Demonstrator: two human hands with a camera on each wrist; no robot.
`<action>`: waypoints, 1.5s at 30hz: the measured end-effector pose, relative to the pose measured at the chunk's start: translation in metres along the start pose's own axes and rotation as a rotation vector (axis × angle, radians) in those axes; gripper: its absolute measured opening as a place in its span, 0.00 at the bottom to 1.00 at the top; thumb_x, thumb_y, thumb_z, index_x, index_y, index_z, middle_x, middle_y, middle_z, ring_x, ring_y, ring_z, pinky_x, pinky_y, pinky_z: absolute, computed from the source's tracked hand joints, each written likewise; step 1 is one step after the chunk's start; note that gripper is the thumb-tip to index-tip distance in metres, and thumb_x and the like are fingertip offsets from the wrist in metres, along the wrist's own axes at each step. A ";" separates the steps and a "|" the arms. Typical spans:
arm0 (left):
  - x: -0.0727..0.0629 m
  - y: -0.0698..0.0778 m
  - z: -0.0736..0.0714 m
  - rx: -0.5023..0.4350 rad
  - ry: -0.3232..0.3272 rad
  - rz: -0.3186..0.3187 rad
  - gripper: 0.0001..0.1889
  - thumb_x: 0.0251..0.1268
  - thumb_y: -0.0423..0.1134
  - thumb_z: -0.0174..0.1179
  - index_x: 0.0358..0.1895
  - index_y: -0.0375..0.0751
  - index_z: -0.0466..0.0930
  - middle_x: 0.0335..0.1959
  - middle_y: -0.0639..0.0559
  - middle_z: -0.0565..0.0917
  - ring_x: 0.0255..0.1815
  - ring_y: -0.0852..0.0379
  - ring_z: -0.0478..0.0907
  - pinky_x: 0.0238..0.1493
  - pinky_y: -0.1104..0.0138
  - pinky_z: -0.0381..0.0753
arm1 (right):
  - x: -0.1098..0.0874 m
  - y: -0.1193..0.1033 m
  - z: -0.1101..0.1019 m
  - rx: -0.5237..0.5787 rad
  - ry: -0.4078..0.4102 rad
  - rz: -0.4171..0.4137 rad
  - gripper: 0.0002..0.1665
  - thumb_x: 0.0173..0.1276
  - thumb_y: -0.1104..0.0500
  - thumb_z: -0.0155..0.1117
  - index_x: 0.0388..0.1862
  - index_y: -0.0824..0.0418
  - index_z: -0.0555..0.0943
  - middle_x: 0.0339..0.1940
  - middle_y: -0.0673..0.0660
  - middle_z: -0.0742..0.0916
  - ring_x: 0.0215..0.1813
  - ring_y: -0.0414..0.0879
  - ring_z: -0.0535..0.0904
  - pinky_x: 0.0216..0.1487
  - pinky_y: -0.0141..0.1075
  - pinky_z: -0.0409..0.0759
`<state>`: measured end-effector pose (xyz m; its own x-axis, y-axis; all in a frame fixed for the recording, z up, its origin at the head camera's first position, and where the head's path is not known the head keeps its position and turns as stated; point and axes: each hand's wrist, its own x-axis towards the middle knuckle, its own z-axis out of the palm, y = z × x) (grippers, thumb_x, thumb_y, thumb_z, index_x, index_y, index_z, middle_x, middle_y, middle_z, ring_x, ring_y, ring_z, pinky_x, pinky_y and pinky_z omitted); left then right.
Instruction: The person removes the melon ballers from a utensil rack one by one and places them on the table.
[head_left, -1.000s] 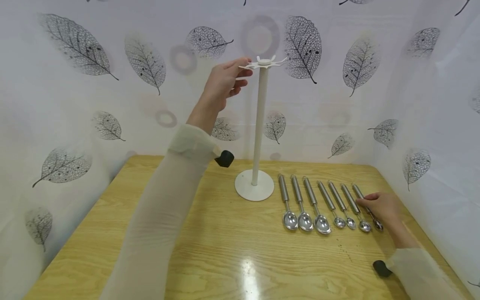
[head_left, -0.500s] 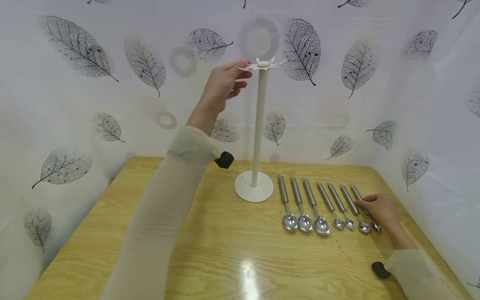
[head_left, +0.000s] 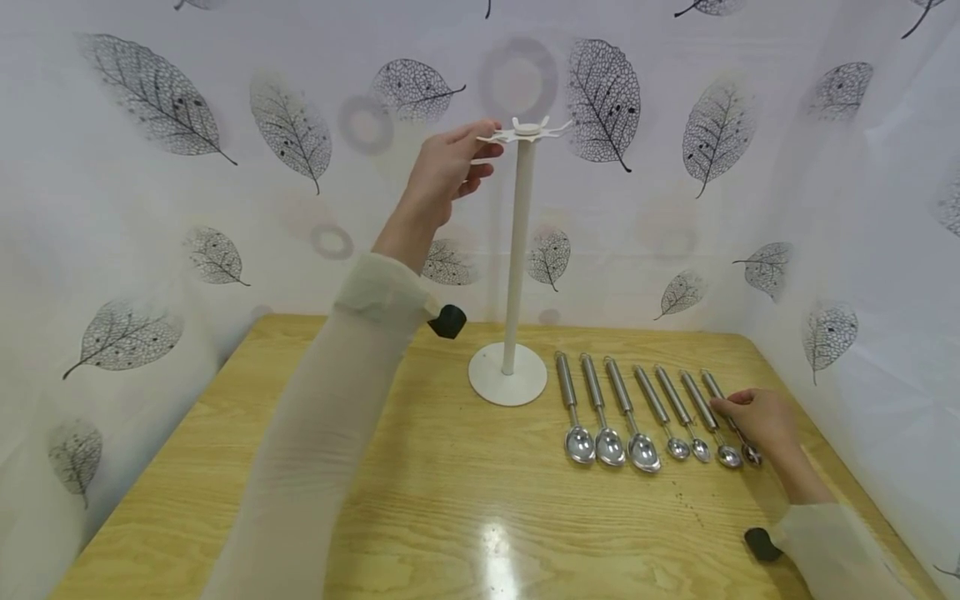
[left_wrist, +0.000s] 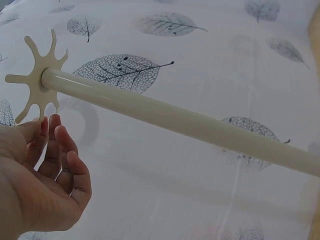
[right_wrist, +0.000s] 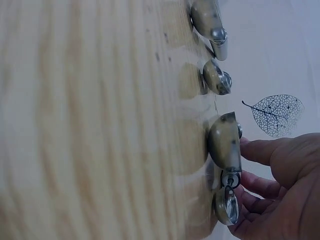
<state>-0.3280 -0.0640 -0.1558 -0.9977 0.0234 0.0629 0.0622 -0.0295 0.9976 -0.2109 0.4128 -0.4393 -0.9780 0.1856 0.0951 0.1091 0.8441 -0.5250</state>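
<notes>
A tall white stand [head_left: 517, 250] with a round base [head_left: 487, 383] stands upright on the table. Its top is a star-shaped rack of hooks [head_left: 528, 132]. Thumb and fingertips of my left hand [head_left: 446, 162] pinch one hook on the rack's left side; the other fingers curl loosely below it. To the right of the base several stainless steel scoops lie in a row, larger ones [head_left: 579, 442] on the left, smaller ones [head_left: 677, 446] on the right. My right hand [head_left: 761, 417] pinches the handle of the rightmost scoop [head_left: 752, 454], which still lies on the table.
The wooden table [head_left: 420, 517] reaches to a white curtain [head_left: 360, 275] printed with dark leaves at the back and sides. Black wrist cameras [head_left: 762, 543] hang at both sleeves. The neighbouring scoop [head_left: 728, 455] lies close beside the right thumb.
The right hand and the rightmost scoop have shifted very slightly left. The left hand keeps its pinch on the rack, and the other scoops lie as before.
</notes>
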 end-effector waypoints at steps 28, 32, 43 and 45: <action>-0.027 -0.024 -0.060 0.319 0.050 0.242 0.26 0.84 0.52 0.56 0.79 0.52 0.72 0.71 0.53 0.80 0.65 0.54 0.80 0.67 0.63 0.76 | -0.002 -0.044 -0.011 0.014 -0.116 -0.195 0.48 0.88 0.40 0.44 0.81 0.81 0.49 0.75 0.87 0.61 0.68 0.87 0.62 0.62 0.79 0.64; -0.046 -0.037 -0.088 0.627 0.040 0.341 0.30 0.84 0.57 0.53 0.82 0.52 0.66 0.80 0.51 0.69 0.79 0.51 0.66 0.79 0.55 0.64 | -0.004 -0.051 -0.014 0.015 -0.069 -0.337 0.45 0.89 0.46 0.46 0.82 0.80 0.47 0.76 0.87 0.59 0.73 0.87 0.56 0.70 0.78 0.55; -0.111 -0.081 -0.142 1.123 -0.069 0.433 0.41 0.84 0.66 0.43 0.87 0.46 0.49 0.87 0.39 0.42 0.87 0.37 0.34 0.77 0.28 0.42 | -0.029 -0.060 -0.024 -0.197 0.000 -0.584 0.48 0.86 0.46 0.53 0.86 0.72 0.44 0.84 0.79 0.46 0.85 0.72 0.34 0.83 0.62 0.33; -0.122 -0.089 -0.150 1.175 -0.072 0.435 0.42 0.84 0.67 0.42 0.88 0.46 0.47 0.87 0.39 0.40 0.86 0.36 0.32 0.76 0.27 0.44 | -0.033 -0.060 -0.025 -0.237 0.023 -0.611 0.49 0.85 0.45 0.54 0.86 0.71 0.45 0.85 0.77 0.45 0.85 0.70 0.34 0.83 0.59 0.32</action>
<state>-0.2160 -0.2141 -0.2561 -0.8875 0.2909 0.3575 0.4075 0.8577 0.3136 -0.1808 0.3687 -0.3899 -0.8725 -0.3542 0.3366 -0.4264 0.8883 -0.1705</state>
